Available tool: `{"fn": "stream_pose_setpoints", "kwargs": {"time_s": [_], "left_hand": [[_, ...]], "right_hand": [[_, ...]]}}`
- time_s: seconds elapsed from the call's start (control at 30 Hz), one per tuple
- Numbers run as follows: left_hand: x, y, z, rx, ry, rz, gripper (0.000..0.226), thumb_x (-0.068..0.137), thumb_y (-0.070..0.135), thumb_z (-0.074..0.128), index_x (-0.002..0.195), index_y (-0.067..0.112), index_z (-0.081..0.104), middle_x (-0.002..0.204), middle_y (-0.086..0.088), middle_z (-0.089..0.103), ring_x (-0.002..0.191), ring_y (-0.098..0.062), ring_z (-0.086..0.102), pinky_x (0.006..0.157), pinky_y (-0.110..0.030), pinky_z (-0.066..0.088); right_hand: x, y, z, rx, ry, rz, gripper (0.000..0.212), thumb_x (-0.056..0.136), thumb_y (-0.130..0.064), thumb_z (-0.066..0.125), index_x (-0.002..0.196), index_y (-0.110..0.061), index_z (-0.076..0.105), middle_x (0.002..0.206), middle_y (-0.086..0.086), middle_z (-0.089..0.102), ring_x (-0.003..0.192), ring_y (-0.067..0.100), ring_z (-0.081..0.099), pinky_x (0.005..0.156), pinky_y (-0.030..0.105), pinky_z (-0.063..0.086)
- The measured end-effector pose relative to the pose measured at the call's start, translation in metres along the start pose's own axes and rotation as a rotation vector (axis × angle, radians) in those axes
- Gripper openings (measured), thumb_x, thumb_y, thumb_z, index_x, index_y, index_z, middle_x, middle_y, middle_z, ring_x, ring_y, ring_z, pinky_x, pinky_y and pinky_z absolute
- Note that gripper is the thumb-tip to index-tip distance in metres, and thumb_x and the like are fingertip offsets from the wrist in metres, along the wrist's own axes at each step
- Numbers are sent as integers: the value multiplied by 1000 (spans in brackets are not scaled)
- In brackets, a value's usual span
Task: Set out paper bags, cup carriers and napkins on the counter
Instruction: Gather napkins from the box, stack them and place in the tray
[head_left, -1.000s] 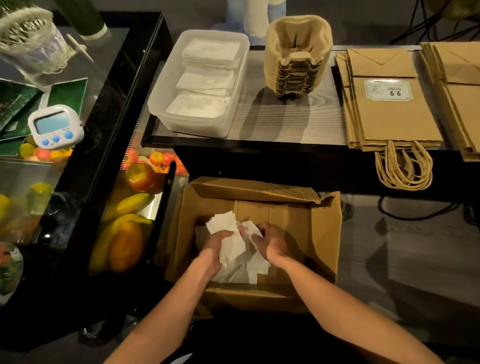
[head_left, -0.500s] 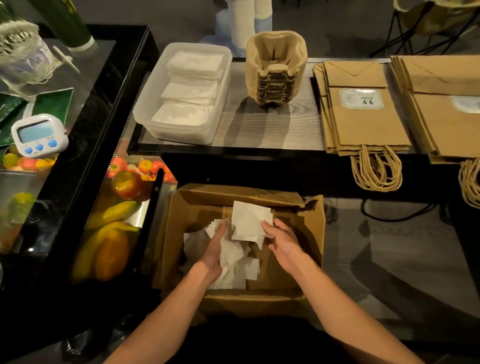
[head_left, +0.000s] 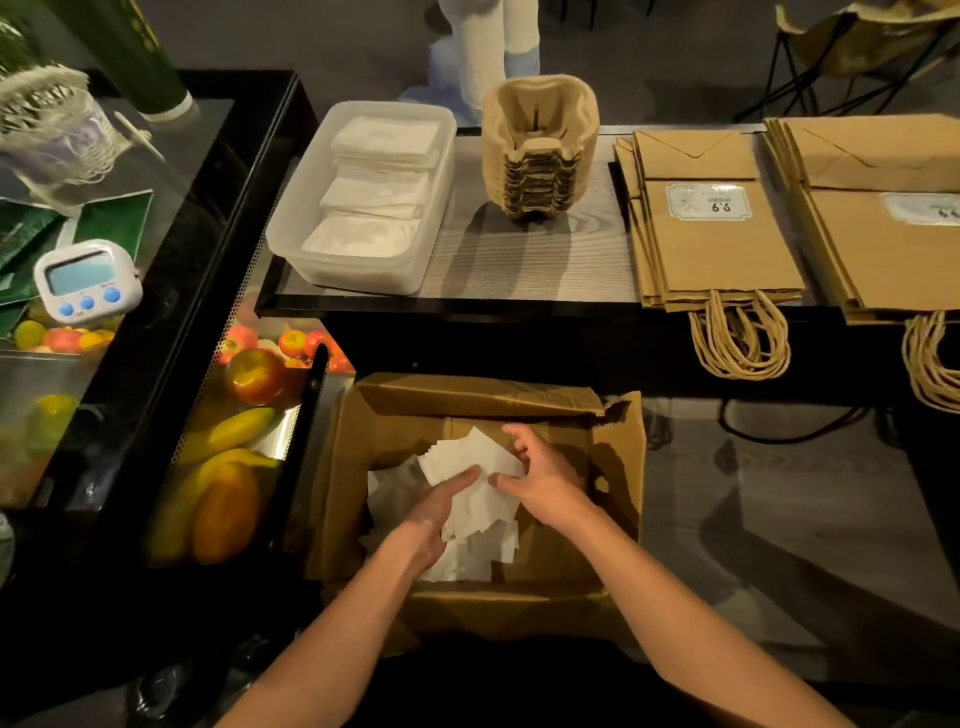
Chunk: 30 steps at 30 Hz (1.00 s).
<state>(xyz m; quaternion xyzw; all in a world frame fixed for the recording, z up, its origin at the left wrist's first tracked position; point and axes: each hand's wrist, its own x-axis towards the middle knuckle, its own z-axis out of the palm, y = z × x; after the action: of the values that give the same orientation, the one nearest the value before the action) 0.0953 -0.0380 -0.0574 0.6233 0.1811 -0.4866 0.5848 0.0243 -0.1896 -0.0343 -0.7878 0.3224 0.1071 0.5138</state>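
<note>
Left hand (head_left: 435, 512): I see it in the box (head_left: 621, 467); fingers lie nearly straight across the napkins (head_left: 467, 454); thumb hidden, so I cannot tell whether it grips.
Right hand (head_left: 545, 483): thumb and curled fingers pinch the far side of the same bunch.
Napkins: a fanned white bunch between both hands, above more loose sheets on the box floor.
Box: brown card, flaps open, below the counter (head_left: 519, 260) edge.
Tub (head_left: 291, 244): clear, at the counter's left end; three folded stacks (head_left: 379, 192) inside.
Carriers (head_left: 540, 150): a nested pile just right of the tub.
Bags (head_left: 722, 249): two flat piles further right; handles hang over the edge.
Timer (head_left: 85, 280): on the glass case at left.
</note>
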Motion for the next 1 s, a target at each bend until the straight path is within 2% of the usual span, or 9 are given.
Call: {"fn": "stream_pose_setpoints", "kwargs": {"time_s": [0.13, 0.2, 0.33, 0.4, 0.47, 0.57, 0.67, 0.87, 1.0], "left_hand": [[-4, 3, -3, -88, -65, 22, 58, 72, 40, 83, 124, 19, 67, 116, -15, 75, 114, -37, 68, 106, -52, 50], [-7, 4, -4, -141, -88, 27, 55, 75, 33, 81, 124, 16, 64, 115, -18, 71, 108, -36, 67, 91, -46, 54], [-9, 7, -4, -177, -73, 14, 33, 86, 20, 73, 117, 16, 63, 105, -17, 70, 97, -33, 66, 77, -38, 53], [-8, 8, -3, -165, -69, 8, 24, 91, 18, 71, 114, 15, 64, 96, -15, 74, 93, -32, 68, 76, -38, 53], [-6, 9, -3, -144, -66, 9, 26, 92, 22, 72, 116, 16, 65, 95, -13, 77, 96, -33, 69, 78, -40, 55], [-4, 9, -2, -132, -53, 31, 30, 95, 30, 70, 122, 19, 62, 112, -16, 72, 105, -35, 67, 86, -43, 56], [-2, 10, -2, -140, -36, 31, 35, 96, 37, 68, 126, 20, 61, 119, -16, 69, 111, -36, 65, 95, -47, 53], [0, 10, 1, -215, -59, 67, 39, 99, 36, 64, 132, 15, 64, 115, -17, 74, 103, -34, 69, 80, -46, 57], [-3, 15, 6, -256, -95, 79, 44, 102, 42, 54, 131, 10, 66, 114, -17, 74, 99, -32, 70, 84, -45, 54]], "right_hand": [[6, -3, -4, -57, 16, 4, 41, 89, -37, 77, 127, -31, 62, 116, -10, 62, 103, 9, 59, 73, 20, 53], [6, -4, -4, -16, 72, 2, 33, 92, -37, 74, 123, -29, 64, 110, -11, 64, 102, 10, 61, 67, 16, 46], [5, -1, 1, -4, 98, 20, 25, 101, -36, 61, 123, -27, 63, 124, -6, 64, 111, 11, 58, 75, 16, 43], [5, -1, 2, 27, 85, 51, 24, 102, -37, 58, 124, -27, 61, 128, -5, 61, 115, 13, 56, 78, 18, 44], [4, -3, 4, 37, 70, 60, 28, 100, -41, 60, 125, -28, 58, 126, -8, 59, 109, 12, 56, 72, 17, 45], [6, -1, 3, 23, 76, 56, 24, 99, -43, 59, 119, -29, 57, 118, -6, 60, 98, 10, 57, 68, 18, 48], [7, 1, -2, 120, 132, 40, 17, 103, -43, 52, 116, -32, 51, 115, -6, 59, 95, 7, 57, 75, 26, 54], [2, -7, -3, 241, -33, -6, 18, 107, -39, 46, 121, -33, 54, 119, -5, 56, 101, 10, 58, 78, 27, 54], [-3, -12, 12, 156, -14, 28, 32, 106, -46, 44, 134, -33, 51, 120, -11, 52, 107, 8, 55, 78, 25, 52]]}}
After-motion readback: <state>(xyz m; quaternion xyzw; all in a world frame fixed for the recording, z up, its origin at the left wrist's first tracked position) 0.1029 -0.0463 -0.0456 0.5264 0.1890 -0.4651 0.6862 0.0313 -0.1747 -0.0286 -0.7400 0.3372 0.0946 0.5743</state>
